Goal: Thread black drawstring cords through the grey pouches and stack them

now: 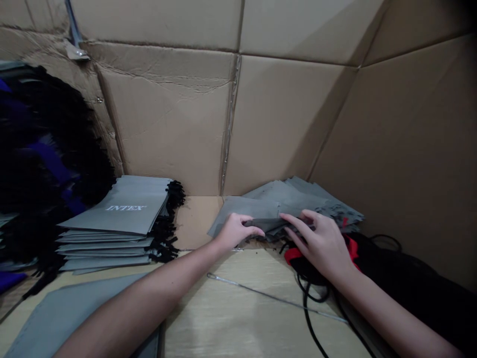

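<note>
My left hand (237,231) pinches the near left edge of a grey fabric pouch (264,223), thumb below and fingers above. At its right end, my right hand (322,243) grips the same pouch between bent fingers and thumb. Under and behind it lies a loose pile of flat grey pouches (294,191), whose front part my hands hide. On the bench in front of my hands rests a thin metal rod (261,291) with a looped end. Black cord (307,318) hangs beside and under my right forearm.
To the left stands a stack of grey pouches (128,199) printed INTEX, with black cord ends. Farther left is a big heap of black cords (74,124) with blue ties. Another grey piece (63,313) lies under my left forearm. Cardboard walls (167,124) enclose the back and right.
</note>
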A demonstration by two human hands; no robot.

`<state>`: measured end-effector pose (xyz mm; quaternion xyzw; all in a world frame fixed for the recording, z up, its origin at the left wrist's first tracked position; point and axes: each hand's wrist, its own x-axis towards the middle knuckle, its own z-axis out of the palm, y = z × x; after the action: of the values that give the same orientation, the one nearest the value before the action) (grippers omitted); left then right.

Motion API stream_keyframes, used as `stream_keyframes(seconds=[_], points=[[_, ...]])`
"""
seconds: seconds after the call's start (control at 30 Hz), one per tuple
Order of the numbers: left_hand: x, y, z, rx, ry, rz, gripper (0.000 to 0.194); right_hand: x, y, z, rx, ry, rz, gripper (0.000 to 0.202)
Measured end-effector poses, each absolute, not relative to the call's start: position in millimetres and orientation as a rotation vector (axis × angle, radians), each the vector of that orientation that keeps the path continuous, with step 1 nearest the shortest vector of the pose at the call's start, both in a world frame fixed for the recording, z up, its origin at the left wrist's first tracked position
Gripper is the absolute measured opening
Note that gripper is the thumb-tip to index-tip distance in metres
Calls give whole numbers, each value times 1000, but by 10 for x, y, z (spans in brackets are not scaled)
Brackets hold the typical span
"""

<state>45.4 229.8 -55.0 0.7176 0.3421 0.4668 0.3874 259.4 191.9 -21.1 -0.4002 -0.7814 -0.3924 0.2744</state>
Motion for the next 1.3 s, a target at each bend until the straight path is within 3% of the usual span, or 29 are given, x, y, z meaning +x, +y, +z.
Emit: stream_keyframes(seconds=[0.2, 0.6, 0.7, 0.83, 0.97, 1.07, 1.2, 1.3], points=[[446, 2259, -571, 2088, 790, 1081, 19, 2590, 1898, -169, -1143, -2099, -1104, 16], [462, 2136, -563, 2617, 768, 1207, 34, 2566, 1824, -155, -1178, -2047, -757, 11], [473, 2112, -580, 2522, 759, 1308, 28, 2486, 1766, -134, -1054, -1979, -674, 4], [437, 2199, -591, 2227, 1007, 1561, 34, 2479, 1812, -185, -880, -1917, -678, 23], [329, 2359, -564, 2388, 833, 1720, 51, 2550, 1952, -295, -1037, -2307, -737, 36], [222, 2390, -532, 2637, 712, 1525, 50, 2600, 1998, -321, -1088, -2418, -797, 44], [146, 2279, -484, 2890, 632, 1067, 48, 2650, 1964, -272, -960, -2441, -802, 35], [191, 2180, -446, 2935, 628, 941, 49, 2643, 1928, -255, -893, -2258, -680, 29]])
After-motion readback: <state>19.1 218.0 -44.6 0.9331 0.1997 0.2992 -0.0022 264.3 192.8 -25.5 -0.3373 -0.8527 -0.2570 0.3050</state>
